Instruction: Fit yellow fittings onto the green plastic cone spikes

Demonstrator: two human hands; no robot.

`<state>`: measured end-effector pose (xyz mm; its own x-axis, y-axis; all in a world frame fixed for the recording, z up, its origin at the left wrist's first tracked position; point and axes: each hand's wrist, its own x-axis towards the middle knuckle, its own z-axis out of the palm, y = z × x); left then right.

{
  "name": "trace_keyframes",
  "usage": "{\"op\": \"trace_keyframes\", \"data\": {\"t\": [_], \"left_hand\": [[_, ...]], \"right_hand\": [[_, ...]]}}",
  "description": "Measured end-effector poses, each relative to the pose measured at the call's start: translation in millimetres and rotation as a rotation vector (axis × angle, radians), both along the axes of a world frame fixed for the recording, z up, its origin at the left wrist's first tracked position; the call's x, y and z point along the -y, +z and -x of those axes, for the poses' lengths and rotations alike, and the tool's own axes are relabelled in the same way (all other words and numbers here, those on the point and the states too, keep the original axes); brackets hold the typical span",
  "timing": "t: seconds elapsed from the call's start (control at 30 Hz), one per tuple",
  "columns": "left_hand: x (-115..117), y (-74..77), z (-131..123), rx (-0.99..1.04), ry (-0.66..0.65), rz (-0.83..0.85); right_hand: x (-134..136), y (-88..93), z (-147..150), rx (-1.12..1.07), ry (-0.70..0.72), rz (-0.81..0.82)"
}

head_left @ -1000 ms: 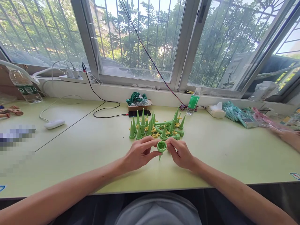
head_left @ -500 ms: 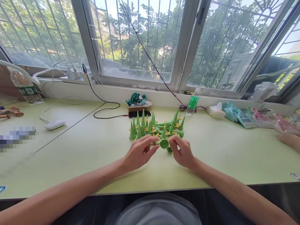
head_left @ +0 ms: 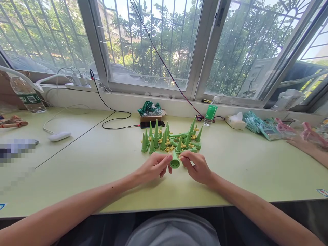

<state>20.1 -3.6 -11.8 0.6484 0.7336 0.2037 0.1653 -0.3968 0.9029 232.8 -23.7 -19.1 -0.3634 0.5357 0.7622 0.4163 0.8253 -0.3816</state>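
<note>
My left hand (head_left: 156, 165) pinches a green plastic watering spike (head_left: 174, 163) between thumb and fingers, its hollow collar facing me and its point away. Close on its right, the fingertips of my right hand (head_left: 196, 166) are pinched together beside the spike's wall. A small yellowish bit, which looks like a valve, shows at those fingertips, mostly hidden. Just beyond both hands is a group of green spikes (head_left: 156, 135), several upright and others lying down. Small yellow valves (head_left: 169, 149) lie among them.
Behind the spikes are a black phone (head_left: 152, 124) and a small carton (head_left: 148, 119) with green plastic. A water bottle (head_left: 210, 112) and tissue pack (head_left: 236, 121) stand by the window. Another person's hand (head_left: 302, 142) is near pink clips at right; a white mouse (head_left: 59, 136) lies left.
The spike at my fingers has come slightly left and toward me, and its collar has tilted downward. My left fingers have closed on it. The other person's hand has moved left.
</note>
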Motion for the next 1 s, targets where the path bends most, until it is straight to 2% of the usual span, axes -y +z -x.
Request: {"op": "trace_keyframes", "data": {"t": [0.3, 0.53, 0.77, 1.0], "left_hand": [[5, 9.2, 1, -0.035, -0.001, -0.079], [8, 13.2, 0, -0.079, 0.044, -0.220], [6, 6.6, 0, -0.080, 0.111, -0.396], [4, -0.3, 0, -0.004, 0.091, -0.542]], "right_hand": [[-1, -0.7, -1, -0.003, 0.011, 0.038], [-2, -1.7, -1, -0.009, 0.027, 0.021], [-2, -2.1, -1, 0.009, 0.048, 0.054], [-2, -0.3, 0, 0.046, 0.057, 0.070]]}}
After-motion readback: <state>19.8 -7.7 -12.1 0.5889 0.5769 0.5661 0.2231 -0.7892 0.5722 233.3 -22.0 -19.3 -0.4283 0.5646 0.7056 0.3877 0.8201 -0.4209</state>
